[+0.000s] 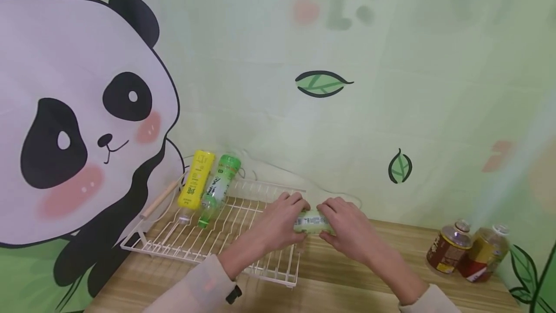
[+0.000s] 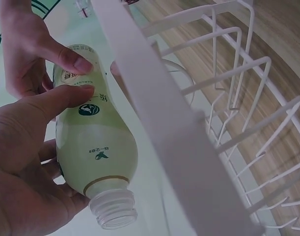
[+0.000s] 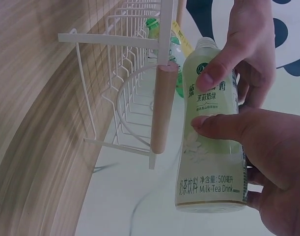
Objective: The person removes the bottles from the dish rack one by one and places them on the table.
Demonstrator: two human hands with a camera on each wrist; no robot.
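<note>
A pale green milk tea bottle (image 1: pixel 312 222) is held sideways between both hands, over the right end of a white wire rack (image 1: pixel 173 254). My left hand (image 1: pixel 278 221) grips it at the neck half, with the thumb across the label. Around the base half curls my right hand (image 1: pixel 349 230), its thumb also lying on the label. In the left wrist view the bottle's threaded neck (image 2: pixel 113 209) is bare, without a cap. The right wrist view shows the label's front, printed "Milk Tea Drink". Some fingers of both hands are hidden behind the bottle.
A yellow bottle (image 1: pixel 197 177) and a green bottle (image 1: pixel 217 190) lean neck down in the rack's left part. The rack has a wooden handle (image 1: pixel 159 199). Two brown-and-red bottles, one in front (image 1: pixel 449 250), stand at the wooden table's (image 1: pixel 373 284) right end. A printed cloth hangs behind.
</note>
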